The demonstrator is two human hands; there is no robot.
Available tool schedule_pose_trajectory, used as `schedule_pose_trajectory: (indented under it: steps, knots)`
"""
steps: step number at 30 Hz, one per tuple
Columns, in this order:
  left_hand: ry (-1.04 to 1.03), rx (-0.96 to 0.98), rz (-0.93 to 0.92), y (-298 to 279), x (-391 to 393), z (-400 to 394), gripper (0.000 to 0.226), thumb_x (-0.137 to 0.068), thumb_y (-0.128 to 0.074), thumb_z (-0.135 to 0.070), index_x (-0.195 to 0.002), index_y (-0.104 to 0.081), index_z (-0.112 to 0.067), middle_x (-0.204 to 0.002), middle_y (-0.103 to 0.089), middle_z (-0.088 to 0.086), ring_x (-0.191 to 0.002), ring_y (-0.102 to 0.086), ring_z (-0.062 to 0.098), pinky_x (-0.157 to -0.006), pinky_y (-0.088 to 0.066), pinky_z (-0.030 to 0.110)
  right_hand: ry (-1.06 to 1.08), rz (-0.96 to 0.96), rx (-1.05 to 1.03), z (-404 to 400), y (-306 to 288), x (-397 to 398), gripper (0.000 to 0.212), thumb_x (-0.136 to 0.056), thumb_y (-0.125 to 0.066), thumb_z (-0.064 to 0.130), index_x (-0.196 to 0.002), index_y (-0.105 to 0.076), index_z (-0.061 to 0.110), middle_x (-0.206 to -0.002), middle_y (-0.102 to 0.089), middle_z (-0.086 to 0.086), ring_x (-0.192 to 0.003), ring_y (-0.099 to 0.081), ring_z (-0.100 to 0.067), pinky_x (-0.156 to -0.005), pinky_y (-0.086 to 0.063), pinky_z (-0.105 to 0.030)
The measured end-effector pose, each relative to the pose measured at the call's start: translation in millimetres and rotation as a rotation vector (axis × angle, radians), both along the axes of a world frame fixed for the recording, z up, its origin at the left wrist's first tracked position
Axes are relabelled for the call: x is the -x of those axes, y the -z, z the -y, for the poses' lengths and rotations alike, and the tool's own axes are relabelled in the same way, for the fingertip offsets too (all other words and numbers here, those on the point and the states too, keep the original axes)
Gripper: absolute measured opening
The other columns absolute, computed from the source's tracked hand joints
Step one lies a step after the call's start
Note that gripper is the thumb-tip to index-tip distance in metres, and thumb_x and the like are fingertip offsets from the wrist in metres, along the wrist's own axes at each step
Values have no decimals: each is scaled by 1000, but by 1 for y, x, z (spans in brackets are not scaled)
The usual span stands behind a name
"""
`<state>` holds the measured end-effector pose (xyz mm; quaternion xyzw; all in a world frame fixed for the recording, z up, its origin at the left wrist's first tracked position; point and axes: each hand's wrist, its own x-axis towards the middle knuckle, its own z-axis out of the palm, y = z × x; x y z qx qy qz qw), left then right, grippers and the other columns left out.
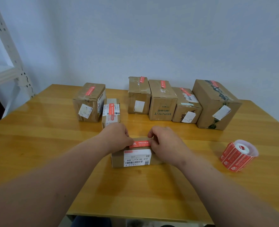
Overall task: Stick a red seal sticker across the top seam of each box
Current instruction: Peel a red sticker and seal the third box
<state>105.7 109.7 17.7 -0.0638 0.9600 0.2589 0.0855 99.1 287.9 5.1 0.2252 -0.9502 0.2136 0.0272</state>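
Observation:
A small flat cardboard box [117, 158] with a white shipping label lies in front of me on the wooden table. A red seal sticker [139, 144] stretches across its top. My left hand [115, 138] pinches the sticker's left end. My right hand [165, 141] pinches its right end, fingers curled over the box's far edge. Whether the sticker lies fully flat on the box I cannot tell. A roll of red seal stickers [238, 155] lies on its side to the right, apart from both hands.
Several taped cardboard boxes stand along the table's [37, 145] far side, each with a red sticker on top: one at the left [89, 102], a narrow one [111, 112] beside it, and a row [162, 100] up to a big box [215, 104]. A white metal shelf [9, 63] stands far left.

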Motion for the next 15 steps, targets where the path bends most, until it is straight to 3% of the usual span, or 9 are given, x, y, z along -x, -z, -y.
schedule_pose_trajectory:
  steps: [12, 15]
  knots:
    - [-9, 43, -14, 4, -1, -1, 21, -86, -67, -35, -87, -67, -14, -86, -69, 2, -83, -65, 14, -75, -58, 29, 4, -35, -30, 1, 6, 2, 8, -97, -52, 24, -104, -56, 23, -96, -56, 9, -98, -44, -14, -76, -35, -24]
    - [-7, 48, -44, 7, -2, 0, 19, -85, -69, -34, -81, -66, -15, -81, -68, 1, -79, -65, 13, -69, -58, 27, 88, 5, 15, -2, 10, 3, 22, -94, -58, 28, -116, -55, 24, -111, -46, 8, -111, -37, -13, -90, -37, -24]
